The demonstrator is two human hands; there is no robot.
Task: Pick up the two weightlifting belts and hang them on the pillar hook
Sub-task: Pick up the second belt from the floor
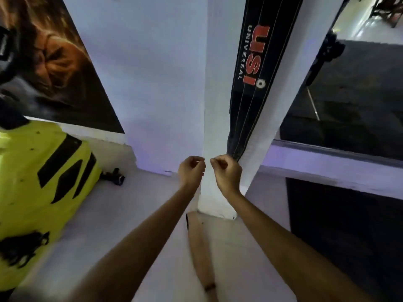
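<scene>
A black weightlifting belt [250,83] with red "USI UNIVERSAL" lettering hangs down the right face of the white pillar [216,94]. The hook is out of view above. A tan weightlifting belt [199,247] lies on the pale floor at the pillar's foot, running toward me. Both my hands are raised in front of the pillar with fingers curled in. My left hand [192,168] holds nothing. My right hand [226,171] sits just in front of the black belt's lower tip, with nothing seen in its grip.
A bright yellow-green bulky object [39,182] with black markings fills the left side. A small black item [114,176] lies by the wall. A poster [54,62] hangs at upper left. Dark glass [349,94] and a dark floor mat [349,236] are at right.
</scene>
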